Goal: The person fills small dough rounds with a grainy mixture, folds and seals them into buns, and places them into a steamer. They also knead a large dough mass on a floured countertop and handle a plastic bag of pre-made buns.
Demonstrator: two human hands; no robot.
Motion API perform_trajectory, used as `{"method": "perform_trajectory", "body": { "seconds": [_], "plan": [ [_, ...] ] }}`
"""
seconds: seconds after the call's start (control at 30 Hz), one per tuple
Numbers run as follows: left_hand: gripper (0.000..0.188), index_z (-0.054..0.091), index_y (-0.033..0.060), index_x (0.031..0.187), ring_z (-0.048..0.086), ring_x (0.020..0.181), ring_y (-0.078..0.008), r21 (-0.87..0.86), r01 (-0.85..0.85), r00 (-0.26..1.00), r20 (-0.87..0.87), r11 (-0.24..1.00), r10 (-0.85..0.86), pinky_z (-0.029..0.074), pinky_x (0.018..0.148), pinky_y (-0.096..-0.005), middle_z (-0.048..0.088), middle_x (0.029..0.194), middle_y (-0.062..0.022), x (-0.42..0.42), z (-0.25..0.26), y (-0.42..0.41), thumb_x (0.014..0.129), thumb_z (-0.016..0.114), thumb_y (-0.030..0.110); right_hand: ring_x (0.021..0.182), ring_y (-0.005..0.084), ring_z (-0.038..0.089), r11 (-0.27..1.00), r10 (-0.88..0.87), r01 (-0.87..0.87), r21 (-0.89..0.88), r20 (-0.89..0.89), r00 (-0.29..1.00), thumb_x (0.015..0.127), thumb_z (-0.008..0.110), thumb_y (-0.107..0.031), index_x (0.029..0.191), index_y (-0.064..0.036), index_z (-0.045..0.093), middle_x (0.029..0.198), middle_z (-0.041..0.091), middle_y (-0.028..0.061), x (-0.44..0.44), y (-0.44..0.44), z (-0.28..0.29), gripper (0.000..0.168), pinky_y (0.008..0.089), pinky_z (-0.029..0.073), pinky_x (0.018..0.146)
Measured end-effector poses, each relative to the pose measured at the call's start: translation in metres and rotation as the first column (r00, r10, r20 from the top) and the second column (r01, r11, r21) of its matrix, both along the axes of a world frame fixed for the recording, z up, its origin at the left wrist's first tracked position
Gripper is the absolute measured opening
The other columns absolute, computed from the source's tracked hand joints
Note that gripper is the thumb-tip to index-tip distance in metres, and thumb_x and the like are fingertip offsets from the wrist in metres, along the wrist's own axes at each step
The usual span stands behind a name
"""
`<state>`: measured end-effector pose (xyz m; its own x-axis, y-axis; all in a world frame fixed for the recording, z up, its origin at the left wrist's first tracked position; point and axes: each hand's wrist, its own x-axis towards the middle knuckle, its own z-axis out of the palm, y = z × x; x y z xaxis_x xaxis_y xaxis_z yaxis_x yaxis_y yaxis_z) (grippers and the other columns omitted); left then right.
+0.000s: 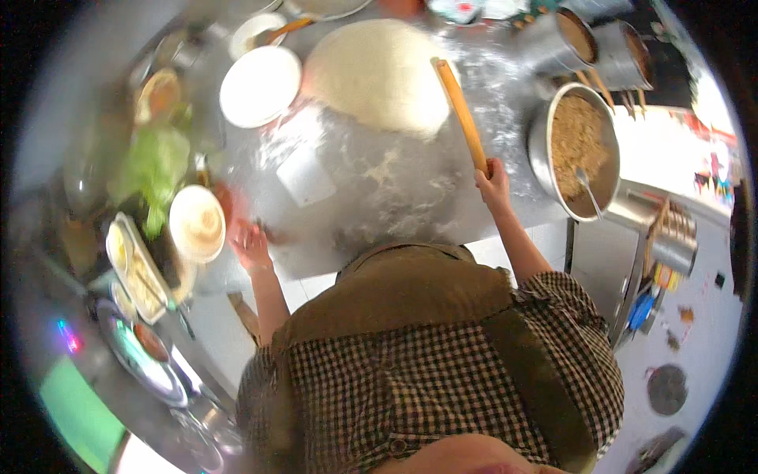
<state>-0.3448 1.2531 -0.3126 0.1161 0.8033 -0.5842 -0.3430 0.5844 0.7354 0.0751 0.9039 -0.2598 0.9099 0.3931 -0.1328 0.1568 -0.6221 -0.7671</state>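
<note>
My right hand (496, 185) grips the near end of a wooden rolling pin (465, 115), whose far end reaches the right edge of a large flat sheet of dough (379, 77). The dough lies on a floured metal worktop (361, 189). My left hand (251, 244) is over the worktop's left front part with fingers apart and seems to hold nothing. Beside it stands a white bowl (198, 224) with pale brown contents; a blurred reddish patch lies just beyond. A flat, pale dough scraper (306, 176) rests between my hands, nearer the left.
To the right, a metal bowl (539, 148) holds brown crumbly filling and a spoon (588, 191). Metal pots (548, 44) stand behind it. A round white plate (260, 86) sits left of the dough. Leafy greens (155, 160) and a long food tray (142, 266) are farther left.
</note>
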Motion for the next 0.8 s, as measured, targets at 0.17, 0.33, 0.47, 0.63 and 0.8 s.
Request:
{"method": "perform_trajectory", "body": {
  "seconds": [0.17, 0.33, 0.47, 0.63, 0.8],
  "plan": [
    [0.036, 0.048, 0.0103, 0.112, 0.058, 0.082, -0.0209, -0.159, 0.254, 0.954, -0.12, 0.954, -0.274, 0.047, 0.067, -0.0348, 0.058, 0.095, -0.0066, 0.046, -0.008, -0.033, 0.083, 0.056, 0.029, 0.048, 0.0106, 0.05, 0.952, -0.262, 0.297, 0.073, -0.306, 0.915, 0.074, 0.056, -0.018, 0.088, -0.001, 0.049, 0.064, 0.054, 0.0054, 0.016, -0.004, 0.01, 0.022, 0.0251, 0.038, 0.039],
    [0.04, 0.044, 0.0075, 0.119, 0.055, 0.091, -0.0186, -0.083, 0.445, 0.825, -0.35, 0.892, -0.444, 0.047, 0.071, -0.0349, 0.055, 0.105, -0.0088, 0.081, 0.004, -0.048, 0.083, 0.056, 0.021, 0.052, 0.009, 0.05, 0.931, -0.29, 0.36, 0.067, -0.464, 0.837, 0.076, 0.054, -0.015, 0.092, -0.001, 0.048, 0.068, 0.054, 0.0037, 0.015, 0.004, 0.02, 0.022, 0.0224, 0.038, 0.04],
    [0.042, 0.043, 0.0043, 0.119, 0.052, 0.099, -0.019, -0.065, 0.515, 0.751, -0.446, 0.855, -0.487, 0.045, 0.078, -0.0329, 0.051, 0.114, -0.0089, 0.1, -0.003, -0.044, 0.082, 0.058, 0.017, 0.054, 0.0091, 0.051, 0.926, -0.254, 0.349, 0.145, -0.446, 0.858, 0.078, 0.055, -0.014, 0.092, -0.001, 0.048, 0.069, 0.054, 0.0039, 0.026, -0.005, 0.004, 0.021, 0.0219, 0.04, 0.045],
    [0.048, 0.04, 0.0007, 0.122, 0.05, 0.101, -0.0216, 0.183, 0.698, 0.638, -0.598, 0.692, -0.485, 0.041, 0.084, -0.0327, 0.049, 0.115, -0.0122, 0.114, -0.025, -0.037, 0.081, 0.057, 0.018, 0.056, 0.0101, 0.052, 0.968, -0.16, 0.22, 0.118, -0.383, 0.91, 0.08, 0.055, -0.012, 0.092, -0.001, 0.047, 0.07, 0.054, 0.0036, 0.016, 0.003, 0.011, 0.018, 0.0231, 0.042, 0.05],
    [0.044, 0.046, 0.0042, 0.12, 0.048, 0.107, -0.0262, 0.216, 0.772, 0.493, -0.797, 0.598, -0.349, 0.038, 0.092, -0.0349, 0.049, 0.117, -0.0149, 0.144, 0.014, -0.067, 0.08, 0.058, 0.018, 0.058, 0.0218, 0.056, 0.989, 0.116, -0.094, 0.112, -0.208, 0.971, 0.074, 0.059, -0.019, 0.092, -0.001, 0.049, 0.071, 0.057, 0.0114, -0.027, 0.01, 0.0, 0.028, 0.0334, 0.045, 0.052]
  ]
}}
